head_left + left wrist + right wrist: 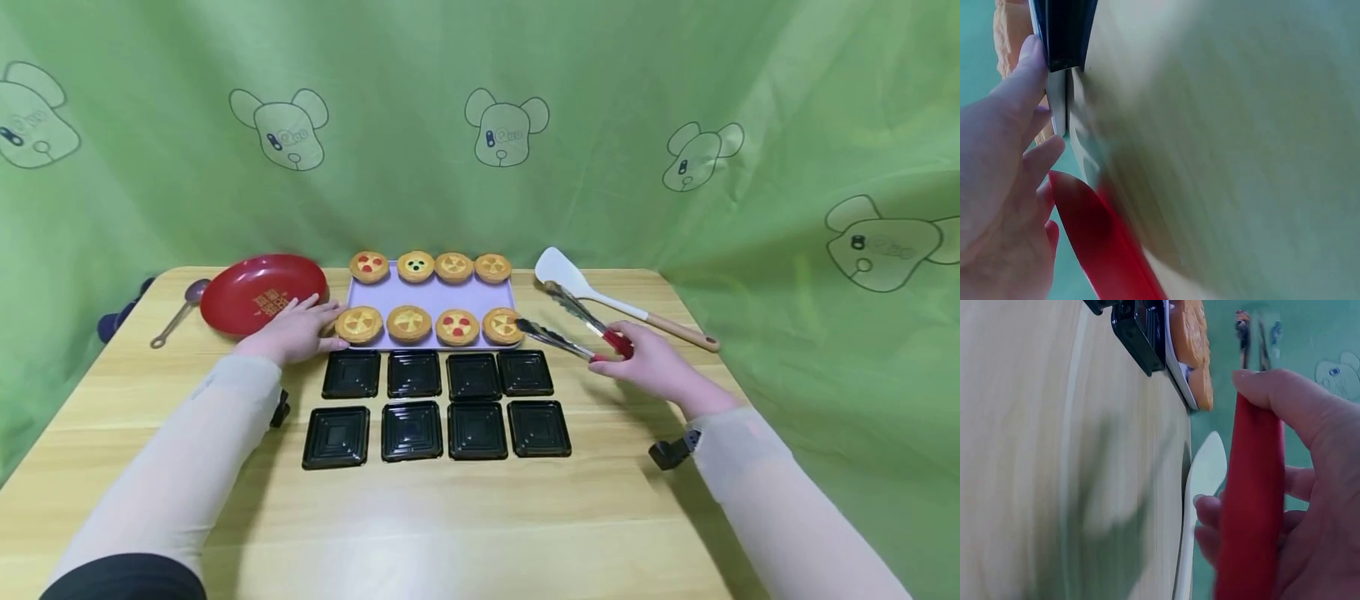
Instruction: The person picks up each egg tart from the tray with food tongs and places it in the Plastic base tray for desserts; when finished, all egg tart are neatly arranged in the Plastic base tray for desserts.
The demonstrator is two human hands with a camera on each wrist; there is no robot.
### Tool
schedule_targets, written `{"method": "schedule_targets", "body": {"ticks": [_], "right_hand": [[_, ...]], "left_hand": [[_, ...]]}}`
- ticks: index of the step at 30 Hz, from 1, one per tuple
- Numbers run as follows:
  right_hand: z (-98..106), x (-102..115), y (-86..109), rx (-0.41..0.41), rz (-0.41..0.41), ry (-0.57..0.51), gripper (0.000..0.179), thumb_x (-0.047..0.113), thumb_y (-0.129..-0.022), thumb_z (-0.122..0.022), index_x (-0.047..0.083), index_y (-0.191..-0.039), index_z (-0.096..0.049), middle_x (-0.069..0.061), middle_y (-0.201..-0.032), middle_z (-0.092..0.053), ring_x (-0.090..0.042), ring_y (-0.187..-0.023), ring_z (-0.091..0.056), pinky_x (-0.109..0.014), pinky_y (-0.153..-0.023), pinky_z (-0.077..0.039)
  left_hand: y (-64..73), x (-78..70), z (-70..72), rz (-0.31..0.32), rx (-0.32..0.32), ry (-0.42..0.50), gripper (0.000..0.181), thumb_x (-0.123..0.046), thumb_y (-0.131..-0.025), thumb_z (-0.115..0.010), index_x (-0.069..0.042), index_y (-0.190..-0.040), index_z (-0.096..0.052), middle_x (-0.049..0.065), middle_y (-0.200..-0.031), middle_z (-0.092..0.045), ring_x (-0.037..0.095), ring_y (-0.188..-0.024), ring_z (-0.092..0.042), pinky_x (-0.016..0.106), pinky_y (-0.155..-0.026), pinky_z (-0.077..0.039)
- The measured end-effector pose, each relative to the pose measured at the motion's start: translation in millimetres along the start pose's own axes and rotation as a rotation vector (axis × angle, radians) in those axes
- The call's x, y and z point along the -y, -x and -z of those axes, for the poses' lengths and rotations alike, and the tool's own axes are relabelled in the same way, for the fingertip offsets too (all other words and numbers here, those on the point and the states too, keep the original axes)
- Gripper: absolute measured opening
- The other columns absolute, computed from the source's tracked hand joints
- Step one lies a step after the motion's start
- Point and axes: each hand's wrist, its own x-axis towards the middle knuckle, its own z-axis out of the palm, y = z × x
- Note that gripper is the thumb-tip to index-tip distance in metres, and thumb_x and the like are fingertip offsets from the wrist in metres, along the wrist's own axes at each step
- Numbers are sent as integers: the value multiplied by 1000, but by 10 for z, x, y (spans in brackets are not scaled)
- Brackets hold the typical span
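Observation:
My right hand (652, 362) grips red-handled tongs (573, 312), whose two arms are spread apart to the right of a lilac tray (450, 292); the red handle (1250, 494) fills the right wrist view. One tong tip is beside the front-right egg tart (502, 326); whether they touch I cannot tell. At the tray's front-left corner lies my left hand (296, 329), its thumb against the edge and its fingers loosely extended toward a red plate (258, 292). Several tarts stand in two rows on the tray, including a front-left tart (359, 324).
Several square black plastic trays (411, 431) lie in two rows in front of the lilac tray. A white spatula (592, 292) with a wooden handle lies at the back right. A dark ladle (183, 308) rests left of the plate. Green curtain (420, 192) hangs behind the table.

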Motion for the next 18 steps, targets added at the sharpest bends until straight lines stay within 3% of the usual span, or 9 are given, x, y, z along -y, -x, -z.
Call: {"method": "schedule_targets", "body": {"ticks": [5,11,18], "right_hand": [[-97,87,-180,-6,46,29,54,31,-79,-85,-1,-116,-61,-17,-93,-61,-25,-78,-51,-38,-69,-42],[-177,140,-301,15,37,-2,65,33,-78,-86,-2,-125,-60,-18,-104,-65,-30,-90,-59,-43,-81,-48],[-216,147,-359,52,40,8,73,33,-78,-86,-4,-134,-57,-18,-118,-65,-31,-107,-60,-48,-95,-47]], "left_hand": [[-14,33,-10,6,13,39,73,-43,-96,-63,-5,-153,-36,21,-156,-28,47,-144,-8,57,-115,-3],[-56,94,-25,40,64,152,74,-39,-95,-66,-9,-154,-33,20,-159,-23,45,-146,-1,56,-115,0],[-95,103,-3,63,99,204,73,-37,-96,-66,-10,-154,-33,19,-160,-20,44,-146,1,59,-114,2]]}}
